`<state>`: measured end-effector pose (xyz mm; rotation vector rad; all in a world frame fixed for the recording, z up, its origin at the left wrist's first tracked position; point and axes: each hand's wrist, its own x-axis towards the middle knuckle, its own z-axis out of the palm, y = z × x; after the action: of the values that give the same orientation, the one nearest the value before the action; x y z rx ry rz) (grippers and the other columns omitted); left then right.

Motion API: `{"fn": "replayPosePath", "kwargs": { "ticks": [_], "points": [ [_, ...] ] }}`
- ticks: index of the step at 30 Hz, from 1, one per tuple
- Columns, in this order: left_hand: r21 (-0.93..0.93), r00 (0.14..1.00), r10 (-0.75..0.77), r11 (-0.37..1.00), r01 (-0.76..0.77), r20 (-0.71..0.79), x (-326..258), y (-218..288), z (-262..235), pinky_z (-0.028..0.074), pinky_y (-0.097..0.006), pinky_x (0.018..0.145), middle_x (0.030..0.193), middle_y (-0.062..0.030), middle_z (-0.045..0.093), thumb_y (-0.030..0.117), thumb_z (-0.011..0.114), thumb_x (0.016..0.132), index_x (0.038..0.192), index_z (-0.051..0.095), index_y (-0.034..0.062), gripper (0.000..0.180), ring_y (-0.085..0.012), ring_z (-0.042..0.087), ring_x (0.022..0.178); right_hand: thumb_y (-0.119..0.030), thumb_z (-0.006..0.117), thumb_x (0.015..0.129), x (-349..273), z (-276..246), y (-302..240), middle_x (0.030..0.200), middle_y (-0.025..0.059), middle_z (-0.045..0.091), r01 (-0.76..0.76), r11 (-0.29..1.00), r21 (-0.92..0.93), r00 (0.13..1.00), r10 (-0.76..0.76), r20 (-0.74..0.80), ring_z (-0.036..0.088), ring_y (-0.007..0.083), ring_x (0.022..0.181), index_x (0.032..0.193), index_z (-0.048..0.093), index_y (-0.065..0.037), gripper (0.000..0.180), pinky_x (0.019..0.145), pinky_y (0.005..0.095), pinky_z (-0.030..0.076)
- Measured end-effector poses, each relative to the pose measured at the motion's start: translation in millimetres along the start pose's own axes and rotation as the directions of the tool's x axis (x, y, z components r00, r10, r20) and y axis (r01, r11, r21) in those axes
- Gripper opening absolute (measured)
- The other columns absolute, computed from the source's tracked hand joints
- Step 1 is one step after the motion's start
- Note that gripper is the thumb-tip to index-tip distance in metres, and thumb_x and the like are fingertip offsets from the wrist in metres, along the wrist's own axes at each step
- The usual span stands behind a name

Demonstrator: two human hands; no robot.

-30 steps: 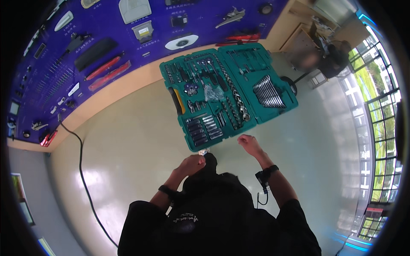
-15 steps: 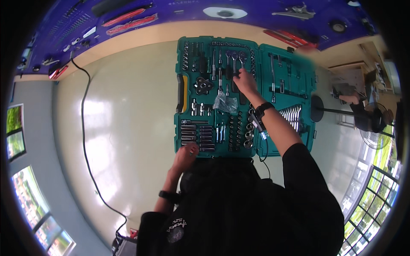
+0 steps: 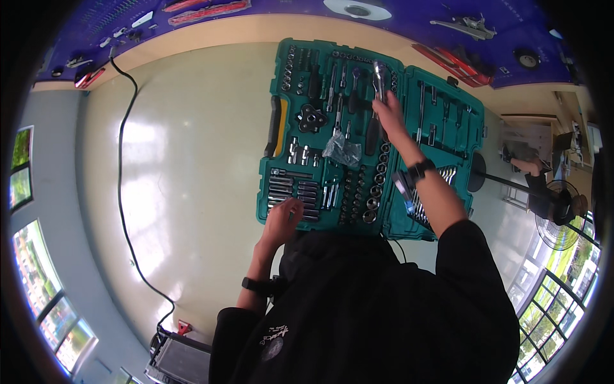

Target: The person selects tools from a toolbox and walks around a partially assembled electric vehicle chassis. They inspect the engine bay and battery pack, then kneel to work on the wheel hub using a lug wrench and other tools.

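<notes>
A green tool case [image 3: 267, 185] lies opened out in front of me, filled with sockets, ratchets and wrenches. In its upper part my right hand [image 3: 390, 115] is closed around a ratchet wrench [image 3: 380, 75], whose metal head sticks out past my fingers. A dark handle [image 3: 372, 137] shows below that hand. Beside it another ratchet [image 3: 356, 80] rests in its slot. My left hand [image 3: 283, 219] is at the lower left corner, fingers curled, by the long sockets [image 3: 307, 193]; what they hold, if anything, is hidden. A crumpled clear plastic bag [image 3: 344, 151] lies mid-case.
A row of combination wrenches [image 3: 441, 185] sits in the right half. A black cable [image 3: 121, 192] runs along the pale floor at left to a grey box [image 3: 182, 358]. A standing fan [image 3: 563, 205] and another person [image 3: 529, 168] are at right. Tools hang on a purple wall board [image 3: 275, 8].
My right hand has moved up and slightly right, and a ratchet head now stands out from it. My left hand stays near the long sockets. The view has shifted a little.
</notes>
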<state>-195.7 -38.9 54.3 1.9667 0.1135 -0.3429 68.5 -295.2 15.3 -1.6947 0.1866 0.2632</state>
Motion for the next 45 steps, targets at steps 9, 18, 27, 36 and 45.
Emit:
{"fn": "replayPosePath", "kwargs": {
  "ticks": [9, 18, 27, 36, 45],
  "points": [
    [-0.007, 0.999, -0.028, 1.000, 0.028, 0.017, -10.8, -1.4, -10.7, 0.047, -0.034, 0.066, 0.078, -0.0144, 0.062, 0.008, 0.054, 0.079, 0.087, 0.058, -0.0008, 0.012, -0.0285, 0.061, 0.075, -0.026, 0.060, 0.077, 13.1, 62.9, 19.5, 0.054, 0.0028, 0.051, -0.070, 0.817, -0.573, 0.993, 0.113, 0.040, 0.051, 0.0135, 0.047, 0.080, 0.061, 0.000, 0.026, 0.044, 0.0277, 0.039],
    [-0.041, 0.973, -0.221, 0.975, 0.219, -0.064, -61.3, -32.4, -17.9, 0.047, -0.033, 0.069, 0.084, -0.0141, 0.063, 0.011, 0.055, 0.081, 0.092, 0.059, -0.0006, 0.016, -0.0256, 0.062, 0.078, -0.029, 0.063, 0.069, 32.9, 113.0, 36.2, 0.075, 0.0226, 0.062, -0.133, 0.712, -0.690, 0.990, 0.060, -0.130, 0.061, 0.0382, 0.078, 0.077, 0.062, 0.003, 0.033, 0.069, 0.0431, 0.048],
    [-0.364, 0.986, -0.154, 0.924, 0.121, -0.064, -37.3, -30.4, -38.1, 0.045, -0.033, 0.078, 0.106, -0.0103, 0.055, 0.014, 0.053, 0.084, 0.106, 0.053, 0.0010, 0.025, -0.0232, 0.054, 0.096, -0.025, 0.063, 0.074, -34.9, 63.8, -22.4, 0.055, 0.0060, 0.054, -0.046, 0.865, -0.500, 0.963, 0.172, 0.209, 0.053, 0.0143, 0.051, 0.073, 0.060, 0.001, 0.026, 0.049, 0.0341, 0.041],
    [-0.958, 0.966, -0.095, 0.135, 0.251, 0.240, 47.4, 33.6, -30.0, 0.042, -0.037, 0.082, 0.094, -0.0080, 0.054, 0.038, 0.039, 0.092, 0.103, 0.046, 0.0069, 0.034, -0.0224, 0.051, 0.096, -0.025, 0.062, 0.076, -187.3, 88.0, -81.4, 0.064, 0.0143, 0.057, 0.167, 0.858, -0.486, 0.770, 0.195, 0.608, 0.057, 0.0226, 0.061, 0.080, 0.057, 0.002, 0.028, 0.058, 0.0345, 0.042],
    [-0.982, 0.964, -0.224, 0.088, 0.166, 0.143, 57.2, 21.3, -11.0, 0.040, -0.028, 0.062, 0.067, -0.0011, 0.046, 0.033, 0.043, 0.092, 0.077, 0.046, 0.0102, 0.027, -0.0144, 0.045, 0.063, -0.019, 0.055, 0.082, -225.1, 105.5, -63.1, 0.069, 0.0128, 0.056, 0.096, 0.943, -0.318, 0.881, 0.068, 0.469, 0.054, 0.0208, 0.059, 0.095, 0.050, 0.004, 0.027, 0.059, 0.0345, 0.043]
  ]
}}
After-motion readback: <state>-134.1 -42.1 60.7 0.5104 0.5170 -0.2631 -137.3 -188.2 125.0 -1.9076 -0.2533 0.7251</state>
